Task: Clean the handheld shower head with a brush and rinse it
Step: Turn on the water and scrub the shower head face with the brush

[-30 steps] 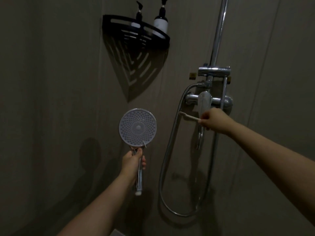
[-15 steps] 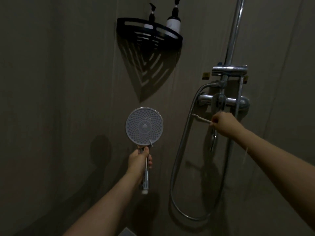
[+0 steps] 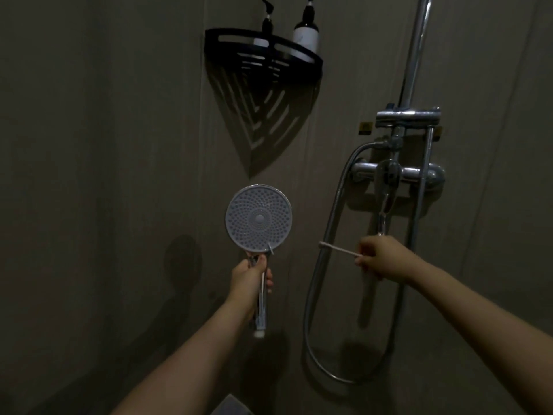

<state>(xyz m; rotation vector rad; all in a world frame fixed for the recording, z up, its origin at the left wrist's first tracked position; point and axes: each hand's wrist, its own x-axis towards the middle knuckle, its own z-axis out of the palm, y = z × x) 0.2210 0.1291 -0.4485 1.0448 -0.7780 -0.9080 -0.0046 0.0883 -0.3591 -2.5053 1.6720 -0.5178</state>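
Note:
My left hand (image 3: pixel 250 280) grips the chrome handle of the handheld shower head (image 3: pixel 258 218), holding it upright with its round white nozzle face turned toward me. No water comes out of it. My right hand (image 3: pixel 381 257) pinches a thin white brush (image 3: pixel 336 249), which points left toward the shower head, its bristle end over the hose. The hand sits just below the tip of the mixer lever (image 3: pixel 384 202), a short gap to the right of the shower head.
A chrome mixer valve (image 3: pixel 419 173) and riser pipe (image 3: pixel 414 55) are fixed to the right wall. The metal hose (image 3: pixel 321 265) loops down from the valve. A black corner shelf (image 3: pixel 260 56) with two pump bottles (image 3: pixel 305 37) hangs above.
My right hand has dropped from the mixer lever to below it, carrying the brush down. The shower head has stayed nearly still in my left hand.

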